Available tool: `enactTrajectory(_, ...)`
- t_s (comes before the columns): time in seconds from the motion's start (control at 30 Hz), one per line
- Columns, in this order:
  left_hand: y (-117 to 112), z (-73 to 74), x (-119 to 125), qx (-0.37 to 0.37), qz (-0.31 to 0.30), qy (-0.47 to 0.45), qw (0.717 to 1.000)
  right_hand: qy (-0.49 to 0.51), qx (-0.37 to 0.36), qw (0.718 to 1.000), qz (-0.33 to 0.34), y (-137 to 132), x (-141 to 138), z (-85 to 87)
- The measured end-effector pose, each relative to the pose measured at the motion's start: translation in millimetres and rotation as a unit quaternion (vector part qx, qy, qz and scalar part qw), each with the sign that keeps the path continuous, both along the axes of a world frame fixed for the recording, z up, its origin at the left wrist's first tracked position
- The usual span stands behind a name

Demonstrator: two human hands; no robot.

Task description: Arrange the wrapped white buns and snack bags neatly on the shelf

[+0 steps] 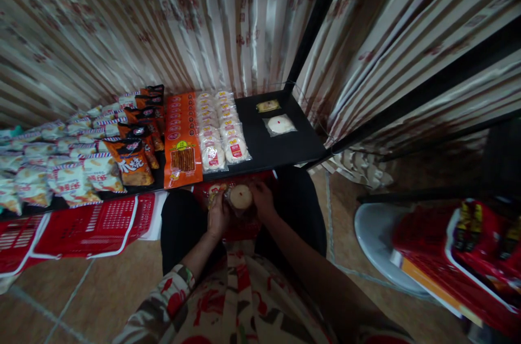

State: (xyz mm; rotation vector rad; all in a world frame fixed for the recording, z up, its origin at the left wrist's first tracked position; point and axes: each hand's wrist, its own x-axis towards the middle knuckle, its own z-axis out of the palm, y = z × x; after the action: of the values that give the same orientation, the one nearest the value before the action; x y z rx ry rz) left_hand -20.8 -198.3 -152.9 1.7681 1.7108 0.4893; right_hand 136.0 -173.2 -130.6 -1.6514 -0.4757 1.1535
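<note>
A round pale pastry in a clear wrapper (241, 197) sits between both my hands, just below the front edge of a black shelf (280, 146). My left hand (217, 216) grips its left side with curled fingers. My right hand (262, 200) holds its right side. Under them lies a red bag or basket (240, 227) resting on my lap, with more packets partly hidden inside. On the shelf are two rows of similar wrapped pastries (222, 127), and a single wrapped pastry (279, 125) lies apart to the right.
Orange snack packs (182, 140), dark orange bags (134, 159) and white-red bags (52, 159) fill the shelf's left. A small yellow packet (267, 106) lies at the back. Red baskets stand at left (89, 227) and right (468, 257). Striped curtains hang behind.
</note>
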Motion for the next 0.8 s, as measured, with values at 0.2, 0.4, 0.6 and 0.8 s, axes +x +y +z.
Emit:
enactTrajectory(0.2, -12.4, 26.7, -0.5, 0.084, -0.092, -0.039, 0.991, 0.032, -0.013, 0.999, 0.015, -8.3, 2.8, 19.5)
enactTrajectory(0.4, -21.7, 38.5, 0.8, 0.099, -0.109, -0.031, 0.989, 0.09, -0.031, 0.994, 0.044, -15.5, 7.8, 31.5)
enactTrajectory(0.6, -14.9, 57.9, 3.6, 0.204, -0.125, -0.066, 0.969, 0.054, -0.03, 0.988, 0.14, -16.1, 18.6, 44.8)
enactTrajectory(0.8, -6.1, 81.6, 8.2, 0.22, -0.121, -0.138, 0.958, 0.013, 0.045, 0.986, 0.159, -10.8, 26.5, 48.0)
